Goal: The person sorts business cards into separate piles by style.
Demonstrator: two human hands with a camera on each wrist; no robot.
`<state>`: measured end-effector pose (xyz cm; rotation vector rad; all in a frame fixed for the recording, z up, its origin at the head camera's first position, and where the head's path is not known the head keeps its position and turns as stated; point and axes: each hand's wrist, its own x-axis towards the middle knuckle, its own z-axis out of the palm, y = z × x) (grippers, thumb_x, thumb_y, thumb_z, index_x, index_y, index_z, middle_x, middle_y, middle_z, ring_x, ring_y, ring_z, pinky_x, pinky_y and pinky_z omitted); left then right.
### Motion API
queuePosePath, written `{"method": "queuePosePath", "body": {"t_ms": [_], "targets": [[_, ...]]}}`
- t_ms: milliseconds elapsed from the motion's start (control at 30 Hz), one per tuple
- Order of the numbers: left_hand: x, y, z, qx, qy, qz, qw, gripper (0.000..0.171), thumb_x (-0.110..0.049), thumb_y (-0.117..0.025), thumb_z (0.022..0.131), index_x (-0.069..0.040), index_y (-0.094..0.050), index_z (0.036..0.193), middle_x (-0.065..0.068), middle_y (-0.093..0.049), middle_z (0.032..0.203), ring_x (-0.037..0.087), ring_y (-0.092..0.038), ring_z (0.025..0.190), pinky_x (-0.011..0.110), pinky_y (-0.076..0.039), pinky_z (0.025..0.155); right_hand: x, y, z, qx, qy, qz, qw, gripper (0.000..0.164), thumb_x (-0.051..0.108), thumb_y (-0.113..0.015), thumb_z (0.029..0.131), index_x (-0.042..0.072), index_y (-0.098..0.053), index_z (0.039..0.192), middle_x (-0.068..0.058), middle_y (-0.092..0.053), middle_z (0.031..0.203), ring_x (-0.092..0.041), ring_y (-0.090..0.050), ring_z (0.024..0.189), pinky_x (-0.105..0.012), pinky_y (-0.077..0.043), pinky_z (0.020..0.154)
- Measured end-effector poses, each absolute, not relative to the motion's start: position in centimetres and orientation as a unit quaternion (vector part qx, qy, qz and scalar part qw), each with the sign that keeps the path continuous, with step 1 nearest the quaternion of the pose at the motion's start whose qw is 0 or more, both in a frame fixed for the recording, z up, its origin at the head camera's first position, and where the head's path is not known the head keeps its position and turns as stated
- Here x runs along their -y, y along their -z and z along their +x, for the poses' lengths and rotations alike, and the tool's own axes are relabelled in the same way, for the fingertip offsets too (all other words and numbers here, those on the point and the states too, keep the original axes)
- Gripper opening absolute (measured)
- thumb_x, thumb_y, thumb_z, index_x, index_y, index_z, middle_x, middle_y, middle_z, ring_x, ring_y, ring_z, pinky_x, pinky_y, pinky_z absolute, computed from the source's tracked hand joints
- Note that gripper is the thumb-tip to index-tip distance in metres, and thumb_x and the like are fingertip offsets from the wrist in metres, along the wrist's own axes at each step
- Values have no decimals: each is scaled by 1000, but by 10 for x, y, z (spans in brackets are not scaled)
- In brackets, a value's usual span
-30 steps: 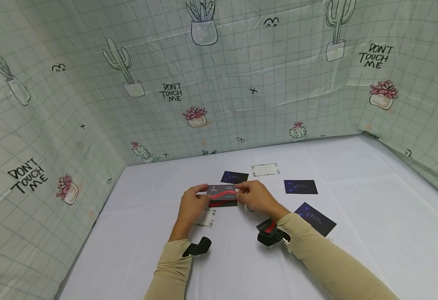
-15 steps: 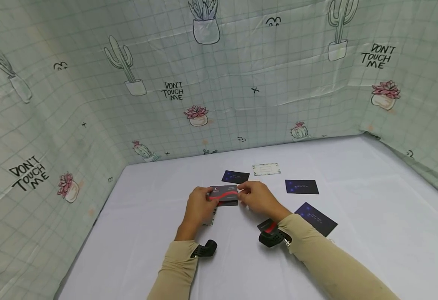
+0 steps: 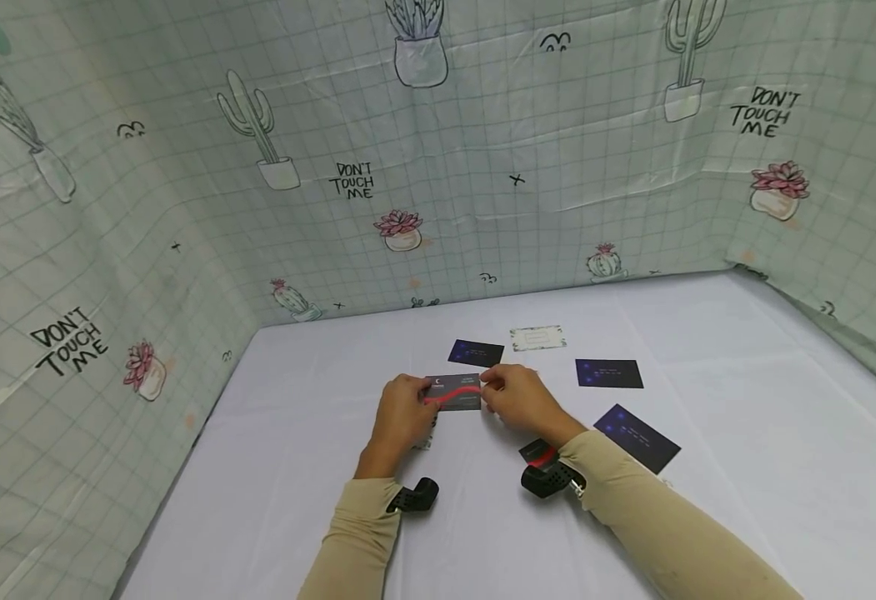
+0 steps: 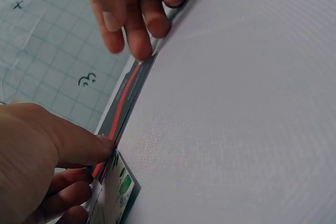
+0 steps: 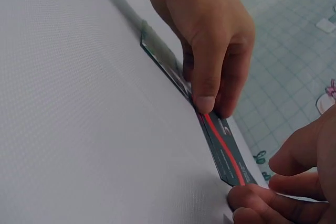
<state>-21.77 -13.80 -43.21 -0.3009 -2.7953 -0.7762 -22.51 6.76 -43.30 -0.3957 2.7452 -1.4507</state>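
A dark grey business card (image 3: 456,392) with a red wavy stripe lies in the middle of the table, square over another dark card whose edge shows in the wrist views. My left hand (image 3: 400,417) pinches its left end between thumb and fingers. At the right end, my right hand (image 3: 520,400) touches the edge with its fingertips; in the right wrist view its thumb (image 5: 302,148) stands apart from the card. Partly under the left hand is a white card with a leafy border (image 4: 118,187). Another red-striped card (image 3: 538,452) lies beside the right wrist, partly covered.
Dark blue cards lie behind the hands (image 3: 476,352) and to the right (image 3: 608,373), with a tilted one (image 3: 638,437) near the right forearm. A white leaf-bordered card (image 3: 538,337) lies farther back. A patterned cloth (image 3: 453,192) hangs behind the white table (image 3: 272,467).
The upper grey card has slid over the lower one until their edges nearly line up. My left hand has moved slightly right, covering more of the white card; the right hand stays at the right end.
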Motion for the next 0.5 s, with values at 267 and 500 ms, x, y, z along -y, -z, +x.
{"method": "queuePosePath", "body": {"t_ms": [267,500], "targets": [[139,429,-218,959,240,-116,93,30,-12,-76,85,1,-75,112,16,-66,111,34,-61,104,45,-49,91,-72,436,-224,-872,474,-121,7,26,8,-63,94,-2,-68,117,-12,-71,105,-11,-67,70,-29,-49,56],[139,428,-218,964,228,-117,63,35,-21,-81,84,-1,-75,112,13,-65,115,30,-59,106,43,-49,90,-72,436,-224,-868,483,-115,22,25,10,-63,94,2,-69,117,-10,-71,105,-12,-62,63,-30,-49,54]]}}
